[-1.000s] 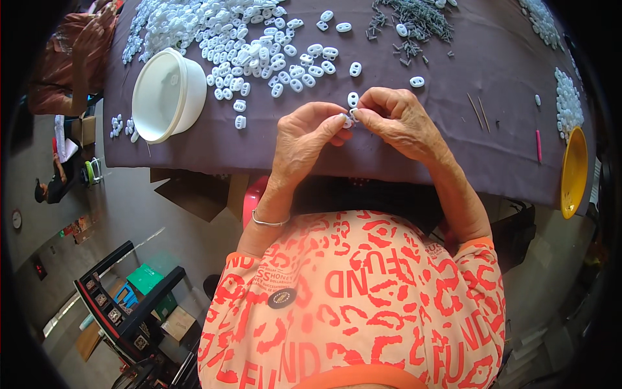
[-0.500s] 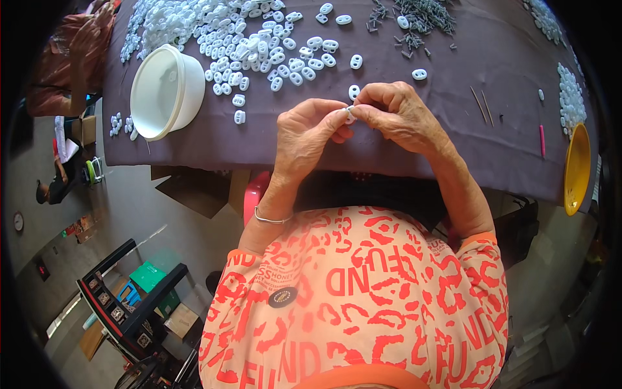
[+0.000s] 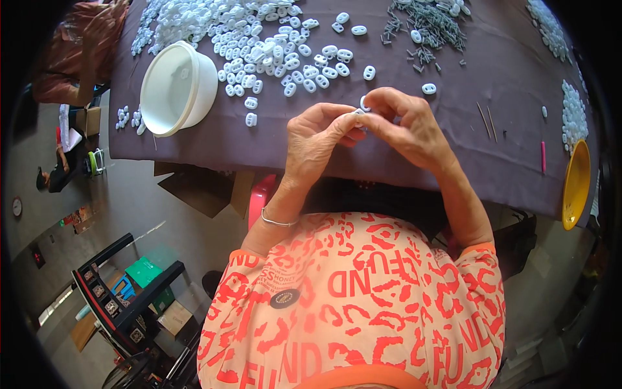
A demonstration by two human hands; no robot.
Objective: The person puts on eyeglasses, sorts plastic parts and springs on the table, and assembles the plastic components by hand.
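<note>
Over the near part of the table, my left hand [image 3: 313,137] pinches a small white two-hole cord lock [image 3: 359,112] between thumb and forefinger. The thumb of my right hand [image 3: 409,126] presses against that cord lock, with the forefinger bent above it and the other fingers curled; most of the cord lock is hidden by my fingertips. Just behind, another white oval cord lock [image 3: 364,102] lies partly covered by my right forefinger. A wide heap of white cord locks [image 3: 259,52] spreads beyond my left hand. Farther right is a pile of small grey springs [image 3: 431,29].
A white round tub [image 3: 207,84] stands left on the brown tablecloth [image 3: 214,146]. To the right lie two thin sticks [image 3: 487,120], a pink rod [image 3: 543,157], small white pieces [image 3: 574,113] and a yellow bowl [image 3: 575,188] at the edge. Another person's arm [image 3: 87,65] shows far left.
My right forefinger has lifted away from the cord lock while the thumb stays on it. The whole view has shifted slightly, so the table things sit a little farther right.
</note>
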